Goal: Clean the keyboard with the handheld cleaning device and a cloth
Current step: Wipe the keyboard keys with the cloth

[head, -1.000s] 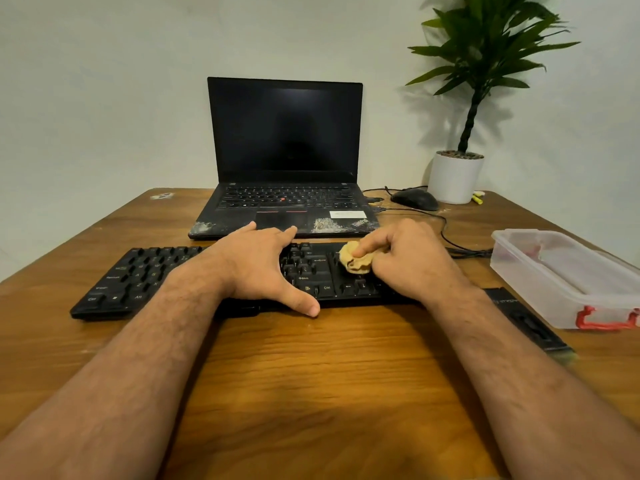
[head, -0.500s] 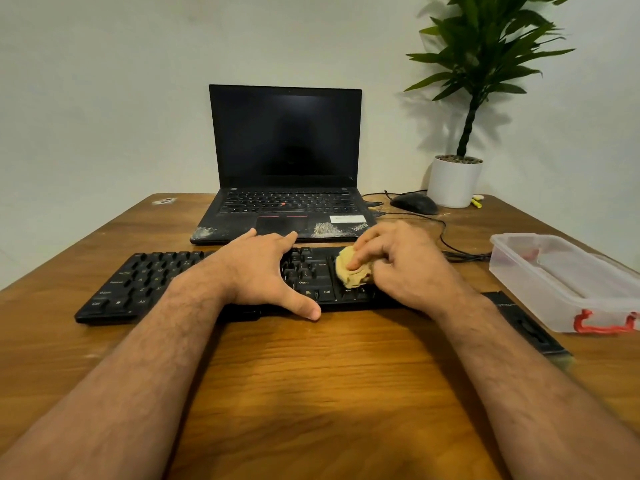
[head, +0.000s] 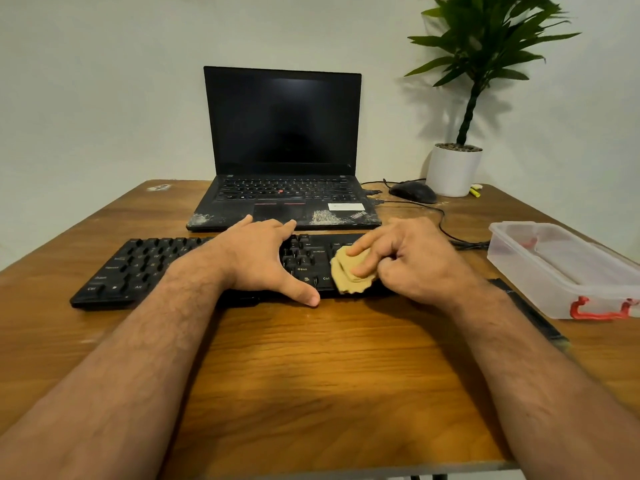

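Since a second ago the cloth (head: 353, 275) has slid nearer, toward the front right of the keyboard (head: 138, 268). Right hand (head: 412, 261) pinches it, fingers curled; left hand (head: 263, 261) rests flat, steadying. Wiping seems midway; the left keys look untouched, and no cleaning device shows.

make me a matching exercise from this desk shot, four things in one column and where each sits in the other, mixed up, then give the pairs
Things:
1. cloth
2. mouse
3. plastic box
4. left hand

Places:
A. far side of the table, beside the white plant pot
B. right edge of the table
C. under the right hand fingers, on the keyboard
D. flat on the keyboard's middle

Pairs: 1-C, 2-A, 3-B, 4-D
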Motion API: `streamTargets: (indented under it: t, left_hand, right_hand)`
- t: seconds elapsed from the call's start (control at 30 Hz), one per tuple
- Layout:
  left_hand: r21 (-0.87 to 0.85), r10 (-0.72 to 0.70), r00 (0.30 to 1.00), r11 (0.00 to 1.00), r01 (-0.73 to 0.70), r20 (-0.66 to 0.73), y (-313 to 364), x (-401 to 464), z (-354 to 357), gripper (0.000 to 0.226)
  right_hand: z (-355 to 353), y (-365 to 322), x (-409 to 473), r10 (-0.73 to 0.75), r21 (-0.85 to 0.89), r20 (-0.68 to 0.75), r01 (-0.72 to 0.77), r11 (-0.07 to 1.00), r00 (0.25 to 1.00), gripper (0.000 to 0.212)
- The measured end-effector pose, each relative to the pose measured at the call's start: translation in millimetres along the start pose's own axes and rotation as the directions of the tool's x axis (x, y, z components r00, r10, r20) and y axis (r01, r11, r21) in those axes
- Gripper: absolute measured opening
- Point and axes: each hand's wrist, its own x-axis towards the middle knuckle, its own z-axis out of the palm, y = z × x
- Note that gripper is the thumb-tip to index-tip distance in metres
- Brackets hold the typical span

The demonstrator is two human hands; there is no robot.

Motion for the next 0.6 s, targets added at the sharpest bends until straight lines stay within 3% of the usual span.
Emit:
streamTargets:
  t: [0.1,0.2,0.27,0.4,0.6]
  left_hand:
    - [-0.002,0.0,1.0,1.0,0.0,-0.001,0,-1,0,0.159]
    - [0.001,-0.005,1.0,1.0,0.005,0.014,2,-2,-2,0.16]
    - [0.0,-0.007,1.0,1.0,0.007,0.016,2,-2,-2,0.159]
    - [-0.018,-0.011,1.0,1.0,0.011,0.01,4,-4,-2,0.154]
    - [-0.027,-0.022,0.999,0.999,0.023,0.024,4,-3,-2,0.157]
  right_hand:
    - [-6,8,0,-0.062,-0.149,-0.118,0.044,0.988,0.991,0.037]
    - [3,3,3,-0.161,-0.211,-0.057,0.145,0.967,0.985,0.044]
    - [6,1,4,-0.081,-0.151,-0.012,0.078,0.985,0.997,0.048]
    - [-5,12,4,0.146,-0.195,-0.192,-0.183,0.964,0.971,0.029]
    - [-8,7,0,0.169,-0.108,-0.11,-0.181,0.977,0.979,0.035]
